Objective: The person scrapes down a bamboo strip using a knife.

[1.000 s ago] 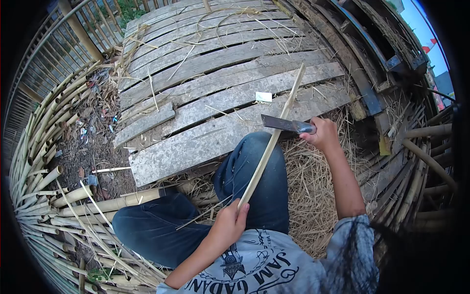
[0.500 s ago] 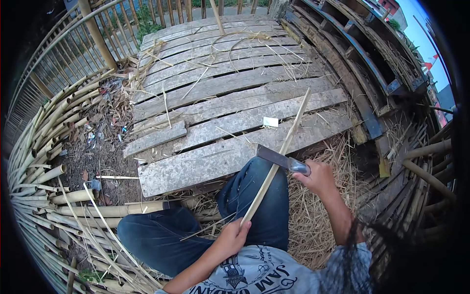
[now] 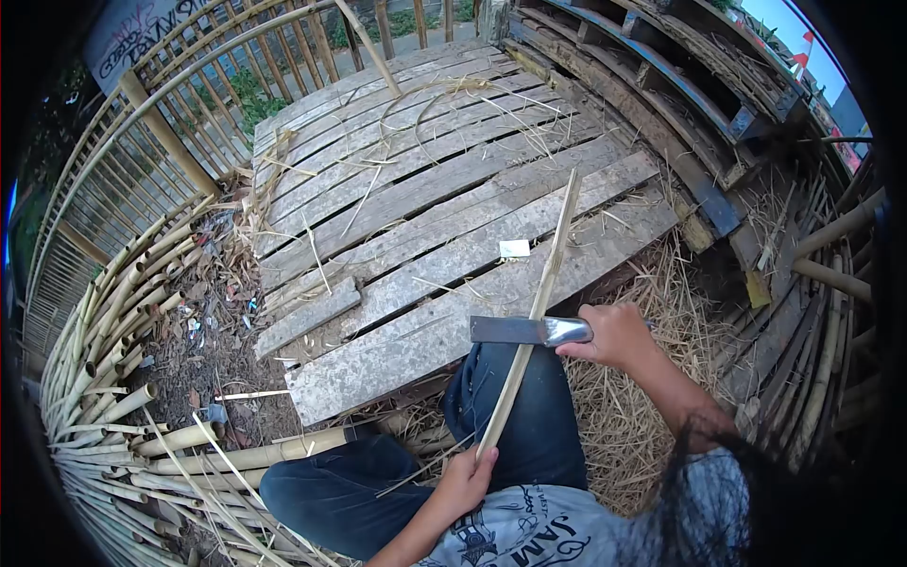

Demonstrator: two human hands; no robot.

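Note:
My left hand (image 3: pixel 465 480) is closed around the near end of a long split bamboo strip (image 3: pixel 516 380). The strip slants up and away over my raised knee, its far end above the wooden planks. My right hand (image 3: pixel 612 335) grips the metal handle of a broad-bladed knife (image 3: pixel 510 330). The blade points left and lies across the strip, just above the knee. Whether its edge bites into the bamboo I cannot tell.
A slatted wooden platform (image 3: pixel 331 386) with loose bamboo shavings and a small white piece (image 3: pixel 514 249) spreads ahead. Bamboo poles (image 3: pixel 123 321) are piled at left, stacked pallets (image 3: pixel 661 57) stand at right. Straw-like shavings (image 3: pixel 624 425) cover the ground by my right leg.
The knife has turned from a downward-right slant to nearly level across the strip, lower in view. The strip stands slightly steeper. The whole view has shifted and tilted.

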